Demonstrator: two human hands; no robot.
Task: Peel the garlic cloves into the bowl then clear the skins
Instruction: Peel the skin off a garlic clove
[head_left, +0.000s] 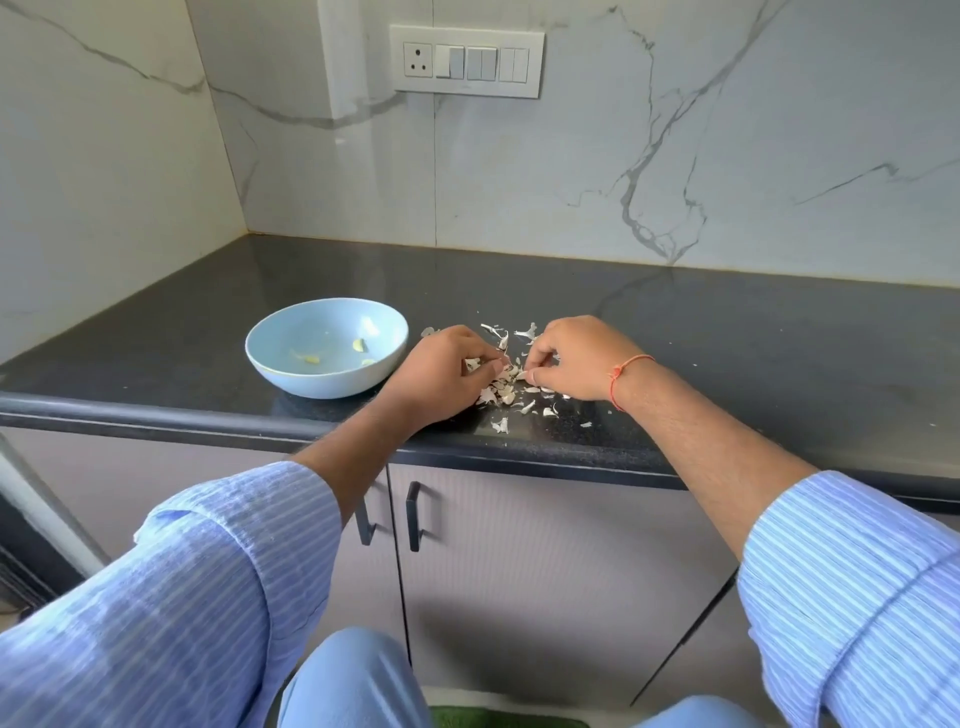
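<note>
Pinching garlic skins (506, 387) — left hand (441, 376), right hand (582, 358) — beside bowl (291, 374).

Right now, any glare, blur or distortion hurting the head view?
Head view: wide-angle bend curves the counter edge; soft glare on the wall tiles and counter; left hand and right hand are sharp enough, but the garlic skins between them are too small to tell apart; bowl is clear.
</note>
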